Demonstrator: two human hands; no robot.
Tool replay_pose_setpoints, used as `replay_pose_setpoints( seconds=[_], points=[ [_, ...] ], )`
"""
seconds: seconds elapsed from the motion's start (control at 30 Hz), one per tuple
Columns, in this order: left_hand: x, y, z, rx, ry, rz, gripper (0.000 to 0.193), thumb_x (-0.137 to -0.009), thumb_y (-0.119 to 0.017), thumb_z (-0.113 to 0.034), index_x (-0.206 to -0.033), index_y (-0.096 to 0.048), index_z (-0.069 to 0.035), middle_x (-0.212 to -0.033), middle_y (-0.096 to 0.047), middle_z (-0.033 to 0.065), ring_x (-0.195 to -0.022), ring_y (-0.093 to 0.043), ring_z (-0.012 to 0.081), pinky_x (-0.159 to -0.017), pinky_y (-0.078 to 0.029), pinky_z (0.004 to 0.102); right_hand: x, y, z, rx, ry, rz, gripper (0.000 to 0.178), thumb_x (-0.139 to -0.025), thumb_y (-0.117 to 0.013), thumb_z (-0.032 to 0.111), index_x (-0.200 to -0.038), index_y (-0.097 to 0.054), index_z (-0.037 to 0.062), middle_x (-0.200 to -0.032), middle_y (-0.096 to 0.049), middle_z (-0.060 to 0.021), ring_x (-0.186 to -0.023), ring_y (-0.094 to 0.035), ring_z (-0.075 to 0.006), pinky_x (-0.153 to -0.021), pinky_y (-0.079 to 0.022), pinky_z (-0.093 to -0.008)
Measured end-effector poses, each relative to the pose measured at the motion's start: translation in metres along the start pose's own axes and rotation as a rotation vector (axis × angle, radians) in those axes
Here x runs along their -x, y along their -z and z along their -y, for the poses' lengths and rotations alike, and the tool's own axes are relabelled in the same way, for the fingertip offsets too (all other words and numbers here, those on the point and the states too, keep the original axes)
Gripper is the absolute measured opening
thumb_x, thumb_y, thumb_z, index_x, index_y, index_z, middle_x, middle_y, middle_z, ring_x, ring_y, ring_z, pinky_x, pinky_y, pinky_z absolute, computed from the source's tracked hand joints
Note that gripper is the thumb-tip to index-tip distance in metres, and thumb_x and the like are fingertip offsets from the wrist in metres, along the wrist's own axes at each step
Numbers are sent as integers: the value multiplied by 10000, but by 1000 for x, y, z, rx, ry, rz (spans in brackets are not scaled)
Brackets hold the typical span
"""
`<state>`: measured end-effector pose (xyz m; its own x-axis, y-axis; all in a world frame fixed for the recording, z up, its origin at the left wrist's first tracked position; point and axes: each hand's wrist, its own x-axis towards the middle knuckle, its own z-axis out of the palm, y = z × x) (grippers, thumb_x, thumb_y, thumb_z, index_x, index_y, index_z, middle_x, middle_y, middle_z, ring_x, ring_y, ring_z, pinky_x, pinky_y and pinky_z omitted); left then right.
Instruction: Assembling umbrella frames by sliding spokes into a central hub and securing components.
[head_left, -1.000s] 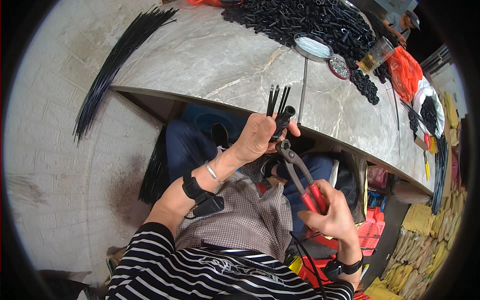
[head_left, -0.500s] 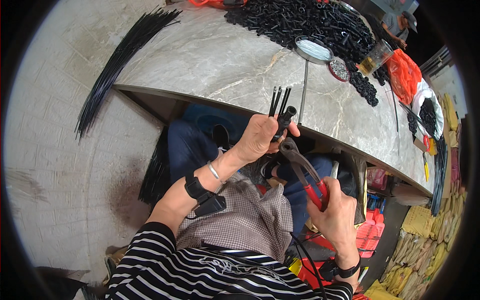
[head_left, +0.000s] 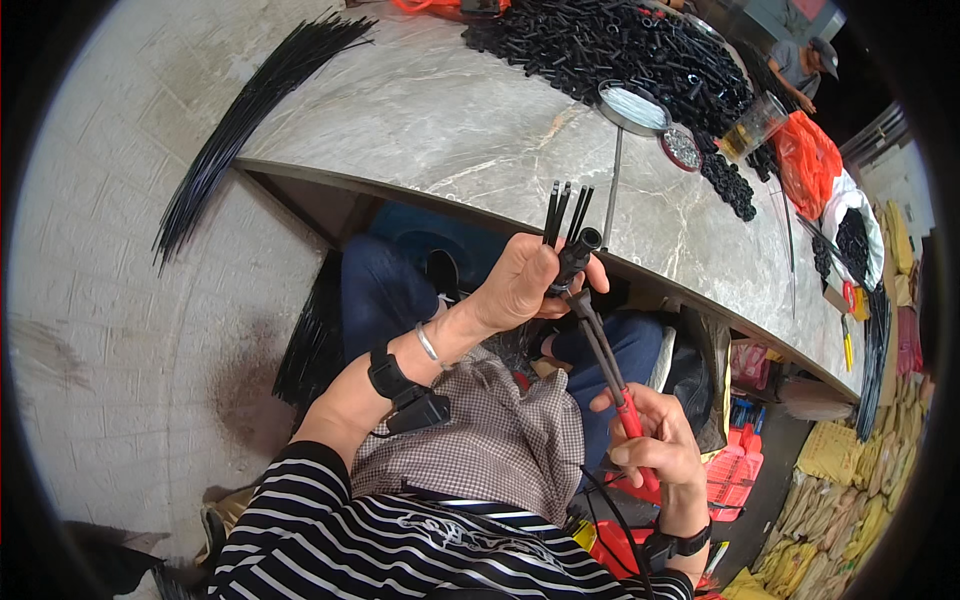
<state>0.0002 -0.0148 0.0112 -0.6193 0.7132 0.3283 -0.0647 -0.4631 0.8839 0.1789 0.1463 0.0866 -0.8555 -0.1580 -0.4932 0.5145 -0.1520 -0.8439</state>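
In front of the table's near edge, my left hand [head_left: 513, 287] is closed around a short black tubular fitting [head_left: 578, 256] with a round open end. Several thin black rods [head_left: 554, 212] stick up from the same grip, beside the fitting. My right hand [head_left: 664, 446], lower and to the right, grips red-handled pincers [head_left: 607, 362]. Their metal head is at the underside of the fitting, by my left fingertips. They are seen edge-on with the handles lined up, and whether the jaws touch the fitting I cannot tell.
A grey marble-patterned table [head_left: 430, 130] bears a heap of black fittings [head_left: 610, 50], a dish of pale thin pieces [head_left: 634, 107], a red dish of small metal parts [head_left: 681, 149] and a glass [head_left: 752, 128]. Long black rods [head_left: 255, 125] overhang its left edge. Another person [head_left: 800, 70] is far right.
My right hand has turned the pincers from a flat, slightly spread view to edge-on, and its fingers have shifted on the handles. My left hand keeps its hold; the view has shifted slightly.
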Motion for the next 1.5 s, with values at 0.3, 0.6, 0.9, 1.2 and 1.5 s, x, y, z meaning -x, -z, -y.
replay_pose_setpoints(
  seconds=[0.3,0.6,0.9,1.2,1.5],
  points=[
    [3,-1,-3,7,-19,13,845,-764,-387,-769,-890,-625,31,-506,-456,-13,-392,-343,20,-365,-226,186,2,-7,-16,-315,-61,96,541,-615,-596,89,-1109,-503,-112,-487,-461,-33,-335,-404,-86,-365,-297,-206],
    [2,0,-7,3,-32,25,797,-820,-378,-718,-855,-628,38,-542,-451,-25,-412,-367,16,-367,-239,174,-2,-18,-30,580,389,-128,526,-958,-481,350,-1304,-426,-43,-1044,-585,-97,-821,-571,-142,-726,-461,-240],
    [2,3,-18,-74,-21,24,784,-827,-374,-718,-840,-647,17,-540,-433,-41,-428,-376,16,-384,-240,176,-6,-24,-32,546,446,-186,471,-944,-491,119,-1362,-345,-42,-1153,-568,-189,-975,-615,-255,-855,-471,-333],
    [5,8,-18,-90,-57,8,710,-863,-424,-663,-828,-669,2,-574,-429,-53,-452,-380,13,-394,-261,178,-6,-27,-27,669,425,-201,449,-948,-504,157,-1342,-384,-19,-1050,-582,-171,-869,-626,-236,-779,-498,-325],
    [4,9,-16,-88,-44,34,712,-844,-434,-677,-825,-667,-5,-574,-419,-59,-457,-383,10,-397,-264,176,-4,-30,-20,612,338,-201,428,-953,-493,180,-1333,-402,4,-1001,-570,-157,-814,-624,-235,-726,-501,-316]
  ],
)
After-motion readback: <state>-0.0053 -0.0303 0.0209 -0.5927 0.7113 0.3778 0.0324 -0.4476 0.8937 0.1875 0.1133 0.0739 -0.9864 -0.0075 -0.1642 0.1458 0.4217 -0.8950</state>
